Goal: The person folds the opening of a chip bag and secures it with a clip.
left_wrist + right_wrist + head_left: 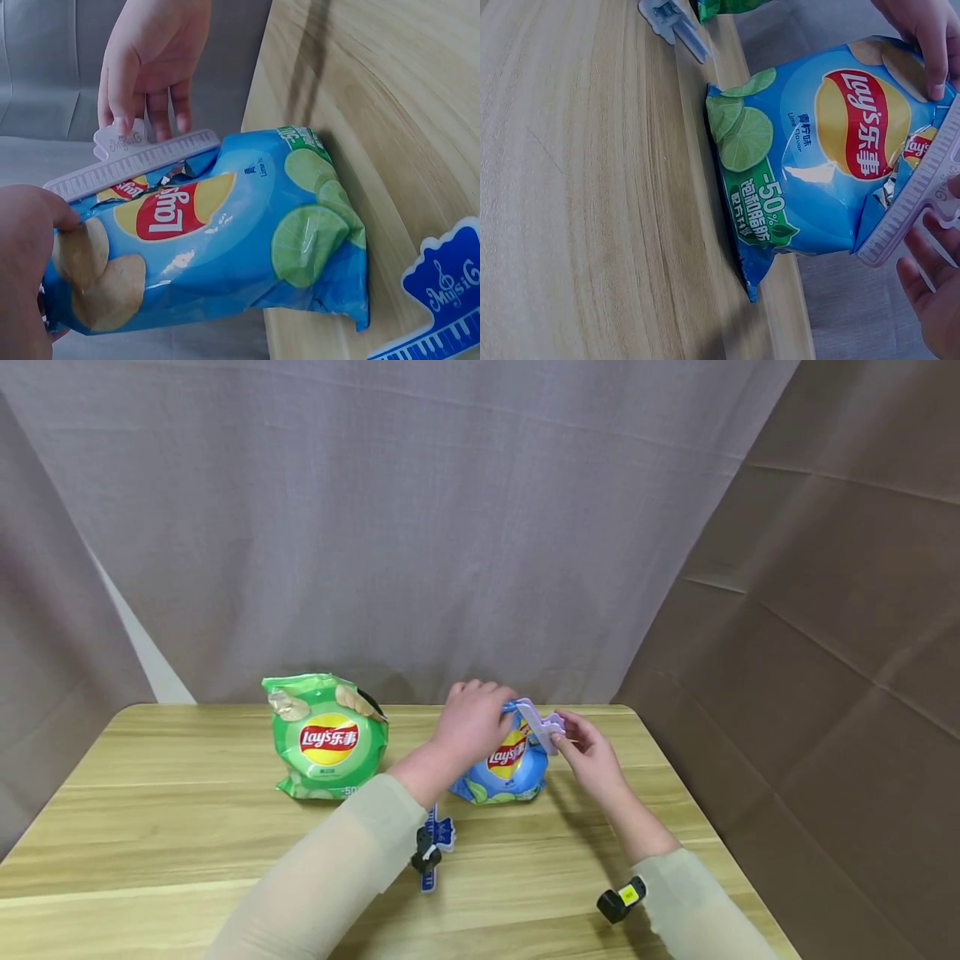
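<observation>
A blue bag of lime chips [217, 225] stands on the table, its opened top corner folded over. My left hand [472, 718] grips that bag by its upper left corner, thumb on the front in the left wrist view. Across the folded edge lies a pale purple bag clip [922, 191] with a piano-key pattern. My right hand [596, 756] pinches the clip's handle between thumb and fingers, at the bag's upper right. Part of the bag is hidden behind my left hand in the head view.
To the left stands a green bag of chips [330, 760], with a dark opening at its upper right. A blue bag clip [444, 833] with piano keys lies on the wooden table [187, 835], partly covered by the left wrist camera. Grey curtain hangs behind.
</observation>
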Demonstrator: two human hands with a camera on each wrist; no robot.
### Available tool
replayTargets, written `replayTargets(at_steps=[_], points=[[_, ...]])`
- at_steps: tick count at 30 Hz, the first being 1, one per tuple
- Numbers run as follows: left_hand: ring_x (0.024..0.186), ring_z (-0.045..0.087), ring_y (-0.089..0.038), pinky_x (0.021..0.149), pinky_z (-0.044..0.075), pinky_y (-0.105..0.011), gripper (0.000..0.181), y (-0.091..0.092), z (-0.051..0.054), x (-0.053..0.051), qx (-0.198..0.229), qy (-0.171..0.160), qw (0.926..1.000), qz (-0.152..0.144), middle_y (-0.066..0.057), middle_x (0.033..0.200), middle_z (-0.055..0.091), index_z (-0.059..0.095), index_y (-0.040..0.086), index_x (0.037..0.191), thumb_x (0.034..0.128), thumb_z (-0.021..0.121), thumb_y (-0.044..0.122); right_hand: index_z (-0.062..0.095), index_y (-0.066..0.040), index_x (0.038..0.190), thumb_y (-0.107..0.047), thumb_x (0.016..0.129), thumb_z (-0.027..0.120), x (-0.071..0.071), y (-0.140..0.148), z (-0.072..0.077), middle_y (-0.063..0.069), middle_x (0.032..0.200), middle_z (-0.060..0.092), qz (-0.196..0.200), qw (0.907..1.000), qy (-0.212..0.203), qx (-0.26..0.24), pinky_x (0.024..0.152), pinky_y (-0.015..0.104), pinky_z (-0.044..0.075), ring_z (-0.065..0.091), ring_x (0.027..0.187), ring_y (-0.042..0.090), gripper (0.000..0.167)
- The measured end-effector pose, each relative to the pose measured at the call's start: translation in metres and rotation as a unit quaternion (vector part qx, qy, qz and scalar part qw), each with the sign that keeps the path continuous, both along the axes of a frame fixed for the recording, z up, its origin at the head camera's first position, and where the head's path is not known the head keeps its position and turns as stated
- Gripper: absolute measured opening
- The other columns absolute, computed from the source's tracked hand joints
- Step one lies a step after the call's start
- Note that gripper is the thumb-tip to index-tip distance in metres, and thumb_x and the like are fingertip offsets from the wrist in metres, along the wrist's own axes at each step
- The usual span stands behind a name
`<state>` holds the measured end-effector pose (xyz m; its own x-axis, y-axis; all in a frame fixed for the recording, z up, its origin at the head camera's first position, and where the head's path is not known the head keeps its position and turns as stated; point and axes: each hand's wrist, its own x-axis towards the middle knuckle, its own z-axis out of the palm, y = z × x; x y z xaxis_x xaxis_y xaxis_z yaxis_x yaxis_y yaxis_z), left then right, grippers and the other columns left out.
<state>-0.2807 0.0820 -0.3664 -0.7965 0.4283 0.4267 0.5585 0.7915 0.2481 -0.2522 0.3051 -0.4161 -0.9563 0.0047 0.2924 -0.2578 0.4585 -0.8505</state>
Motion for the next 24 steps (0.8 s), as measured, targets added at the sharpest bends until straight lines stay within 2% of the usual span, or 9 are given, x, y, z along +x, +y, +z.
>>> replayTargets(at_steps=[8, 17, 24], points=[[0.111, 0.057, -0.018, 0.102, 0.039, -0.041, 0.035, -0.008, -0.001, 0.001, 0.012, -0.015, 0.9998, -0.004, 0.003, 0.122, 0.066, 0.064, 0.020, 0.127, 0.0964, 0.061, 0.037, 0.046, 0.004, 0.143, -0.008, 0.098, 0.061, 0.000, 0.005, -0.004, 0.024, 0.131, 0.056, 0.009, 0.9998, -0.006, -0.017, 0.089, 0.016, 0.046, 0.056, 0.113, 0.027, 0.048], [0.115, 0.055, -0.020, 0.104, 0.039, -0.041, 0.041, -0.013, -0.003, 0.001, 0.026, -0.008, 0.9995, -0.018, 0.001, 0.126, 0.063, 0.061, 0.018, 0.130, 0.0951, 0.062, 0.039, 0.045, 0.005, 0.142, -0.004, 0.096, 0.063, 0.005, 0.010, -0.008, 0.025, 0.130, 0.056, 0.006, 0.9995, -0.003, -0.031, 0.087, 0.016, 0.047, 0.057, 0.110, 0.020, 0.051], [0.119, 0.053, -0.020, 0.106, 0.037, -0.042, 0.043, -0.016, -0.003, 0.000, 0.039, -0.014, 0.9990, -0.019, 0.000, 0.129, 0.060, 0.058, 0.019, 0.132, 0.0950, 0.062, 0.040, 0.044, 0.006, 0.142, -0.003, 0.096, 0.061, 0.006, 0.014, -0.011, 0.027, 0.129, 0.056, 0.007, 0.9995, -0.003, -0.032, 0.087, 0.015, 0.046, 0.056, 0.116, 0.035, 0.049]])
